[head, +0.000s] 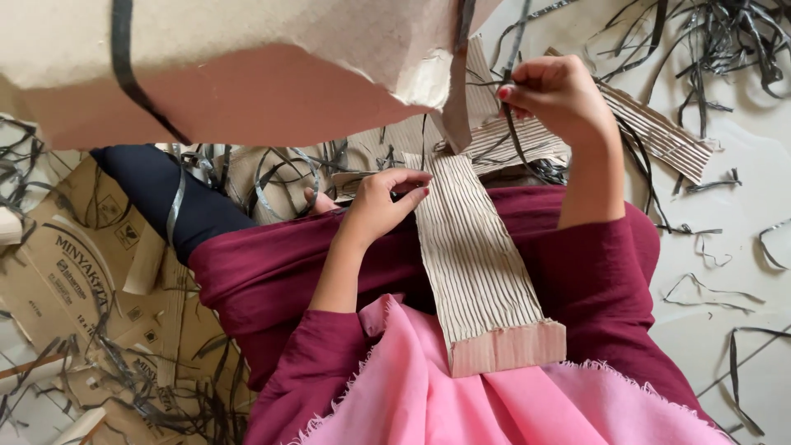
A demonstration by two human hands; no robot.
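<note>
The left hand (381,204) lies with fingers curled down, pressing the upper left edge of a long woven cardboard strip (478,272) that runs along the person's lap; it grips nothing else. The right hand (559,95), raised above the strip's far end, is closed in a pinch on one thin black plastic band (517,136) that hangs down toward the weave. By the look of it, the step in hand is drawing this band through the strip's far end while the other hand steadies the piece; pulling it snug would call for that pressing hand to stay planted. Counted: one strip on the lap, one further ribbed cardboard piece (659,132) beyond its far end to the right, one big torn cardboard sheet (231,66) above it, and loose black bands too many to count.
</note>
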